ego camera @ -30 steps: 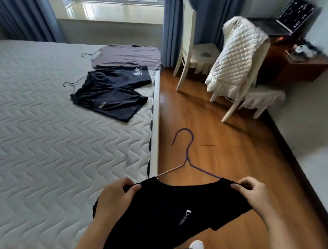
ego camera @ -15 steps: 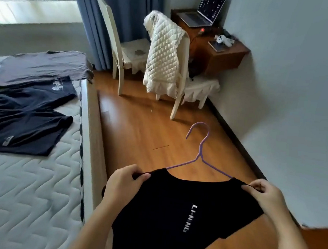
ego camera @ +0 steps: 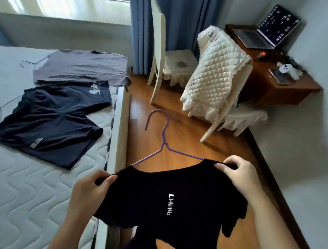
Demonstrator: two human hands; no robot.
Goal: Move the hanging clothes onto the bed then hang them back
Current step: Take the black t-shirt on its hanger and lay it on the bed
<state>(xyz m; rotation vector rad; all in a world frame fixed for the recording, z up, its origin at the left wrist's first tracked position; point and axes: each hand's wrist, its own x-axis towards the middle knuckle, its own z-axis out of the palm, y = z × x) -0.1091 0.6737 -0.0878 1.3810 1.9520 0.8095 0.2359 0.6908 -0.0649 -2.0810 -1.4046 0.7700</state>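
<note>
Black T-shirt (ego camera: pixel 163 203) on a purple wire hanger (ego camera: pixel 163 142), held out nearly flat in front of us, over the wooden floor (ego camera: pixel 206 153) and just beside the bed (ego camera: pixel 26 192) edge. Hook points away from us, toward the chairs. White lettering shows on the chest.

Left grip (ego camera: pixel 89 193) clenched on the shirt's left shoulder, thumb on top, cloth pinched. Right grip (ego camera: pixel 241 175) pinching the right shoulder the same way. Between them we carry the whole garment; its hem hangs down toward our feet.

On the bed, well apart from our hands: a grey shirt (ego camera: pixel 81 66) farther off and a dark navy shirt (ego camera: pixel 51 123) nearer, edges touching, each on a thin wire hanger with the hook lying to the left.

Beyond: a cream quilted jacket (ego camera: pixel 213 85) draped over the nearer chair's back; an open laptop (ego camera: pixel 272 28) on the wooden surface (ego camera: pixel 299 89) at the wall.
</note>
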